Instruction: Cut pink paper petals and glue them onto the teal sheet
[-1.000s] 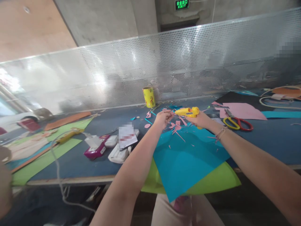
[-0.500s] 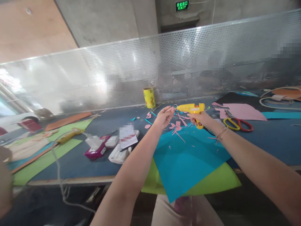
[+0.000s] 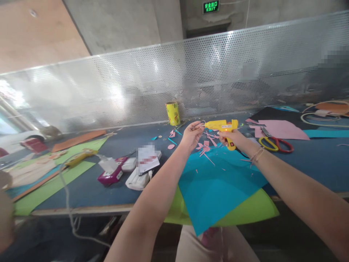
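- The blue sheet (image 3: 218, 182) lies nearest, its corner hanging past the front edge of the worktop (image 3: 109, 196); a lime-green sheet (image 3: 253, 207) shows beneath it.
- To the left, a white device (image 3: 134, 182) carries a printed card (image 3: 154, 163) with a reddish line, its lettering blurred out. A purple power strip (image 3: 109, 178) with a white plug sits beside it.
- Pink scraps (image 3: 206, 149) are strewn at the blue sheet's far edge.
- The right hand (image 3: 231, 138) is wrapped round the grip of a yellow glue gun (image 3: 216, 125), held above the scraps, nozzle pointing left. A white label on its body is too small to read; an orange light glows below it.
- The left hand (image 3: 192, 135) has its fingertips pinched on a thin pale piece (image 3: 202, 125) right at the nozzle, too small to make out.
- Scissors (image 3: 285, 145) with one yellow and one red handle lie to the right, blades over a pink sheet (image 3: 290, 128).
- A yellow cylinder (image 3: 173, 113) stands farther back, bearing red and dark markings, illegible here.
- Behind the perforated metal screen (image 3: 136, 76), a green-lit sign (image 3: 211, 6) reads "安全出口 EXIT".
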`<state>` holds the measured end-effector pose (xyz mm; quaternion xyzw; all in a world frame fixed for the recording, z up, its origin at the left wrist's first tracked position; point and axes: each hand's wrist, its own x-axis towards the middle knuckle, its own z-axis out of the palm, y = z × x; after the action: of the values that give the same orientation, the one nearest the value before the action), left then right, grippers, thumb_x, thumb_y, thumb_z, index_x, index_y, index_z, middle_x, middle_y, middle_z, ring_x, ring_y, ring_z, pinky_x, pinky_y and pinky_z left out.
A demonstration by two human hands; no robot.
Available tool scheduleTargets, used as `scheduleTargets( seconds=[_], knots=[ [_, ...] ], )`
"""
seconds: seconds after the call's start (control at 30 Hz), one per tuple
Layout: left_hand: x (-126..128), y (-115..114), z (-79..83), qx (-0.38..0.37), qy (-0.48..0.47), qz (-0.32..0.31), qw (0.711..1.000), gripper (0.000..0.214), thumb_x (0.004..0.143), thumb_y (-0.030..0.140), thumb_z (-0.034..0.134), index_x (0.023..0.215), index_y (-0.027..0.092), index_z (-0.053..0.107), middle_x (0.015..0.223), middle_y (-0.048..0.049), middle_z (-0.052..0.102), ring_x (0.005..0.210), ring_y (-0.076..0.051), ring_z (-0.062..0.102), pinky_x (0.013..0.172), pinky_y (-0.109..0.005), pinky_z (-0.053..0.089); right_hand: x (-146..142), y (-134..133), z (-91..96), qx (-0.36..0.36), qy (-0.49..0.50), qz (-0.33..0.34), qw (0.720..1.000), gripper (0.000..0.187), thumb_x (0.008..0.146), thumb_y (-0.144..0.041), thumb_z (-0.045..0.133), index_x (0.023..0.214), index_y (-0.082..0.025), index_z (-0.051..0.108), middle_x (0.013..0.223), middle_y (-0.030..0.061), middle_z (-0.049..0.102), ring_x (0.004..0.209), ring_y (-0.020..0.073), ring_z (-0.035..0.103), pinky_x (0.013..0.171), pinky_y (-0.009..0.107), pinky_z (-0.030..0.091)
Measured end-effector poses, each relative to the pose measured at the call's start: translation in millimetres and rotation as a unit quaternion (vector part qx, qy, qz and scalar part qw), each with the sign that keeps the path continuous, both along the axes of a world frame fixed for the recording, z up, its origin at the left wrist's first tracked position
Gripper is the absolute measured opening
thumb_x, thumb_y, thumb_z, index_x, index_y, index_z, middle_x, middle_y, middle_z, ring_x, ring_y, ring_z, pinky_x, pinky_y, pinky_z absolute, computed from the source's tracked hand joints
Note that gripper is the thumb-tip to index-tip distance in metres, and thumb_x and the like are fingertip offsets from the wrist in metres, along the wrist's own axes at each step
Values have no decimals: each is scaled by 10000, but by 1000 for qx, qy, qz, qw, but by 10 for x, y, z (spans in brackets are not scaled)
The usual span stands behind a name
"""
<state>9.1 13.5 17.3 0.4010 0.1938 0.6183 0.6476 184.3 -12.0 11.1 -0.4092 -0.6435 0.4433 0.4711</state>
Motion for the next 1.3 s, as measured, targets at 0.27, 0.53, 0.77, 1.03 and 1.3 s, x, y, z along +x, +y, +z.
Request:
scheduleTargets(
  seconds=[0.27, 0.53, 0.77, 1.03, 1.3],
  knots=[
    [11, 1, -2, 18, -2, 10, 1000, 277, 610, -30, 616, 822, 137, 556, 666, 17, 620, 640, -57, 596, 784, -232, 437, 9, 7, -18, 2, 9, 9, 1000, 254, 684, -357, 586, 517, -199, 478, 455, -25, 469, 382, 76, 378, 384, 243, 276],
    [10, 9, -15, 16, 4, 23, 1000, 300, 601, -15, 637, 848, 137, 558, 680, 13, 616, 669, -69, 601, 803, -250, 427, -2, -33, 30, 17, 14, 55, 998, 191, 708, -342, 559, 596, -188, 560, 400, -32, 440, 350, 78, 357, 384, 246, 252],
    [1, 29, -34, 24, 6, 41, 999, 320, 602, -6, 636, 869, 149, 549, 725, 10, 623, 709, -74, 608, 818, -252, 425, -17, -98, 88, 29, 15, 69, 997, 196, 725, -346, 548, 628, -176, 547, 417, -26, 439, 371, 83, 362, 394, 252, 256],
    [-24, 34, 4, 22, -15, 61, 998, 268, 644, 4, 611, 856, 148, 536, 715, 17, 605, 683, -55, 583, 778, -224, 437, -6, -204, 171, 28, 12, 77, 997, 222, 731, -386, 529, 644, -183, 550, 436, -23, 418, 398, 98, 370, 419, 267, 274],
    [-48, 47, 0, -4, -18, 107, 994, 292, 638, 45, 638, 865, 157, 493, 683, 22, 585, 678, -68, 586, 740, -230, 439, 46, -194, 199, 55, 54, 74, 994, 305, 734, -489, 460, 642, -209, 539, 420, -21, 392, 353, 109, 342, 396, 283, 286]
  ],
)
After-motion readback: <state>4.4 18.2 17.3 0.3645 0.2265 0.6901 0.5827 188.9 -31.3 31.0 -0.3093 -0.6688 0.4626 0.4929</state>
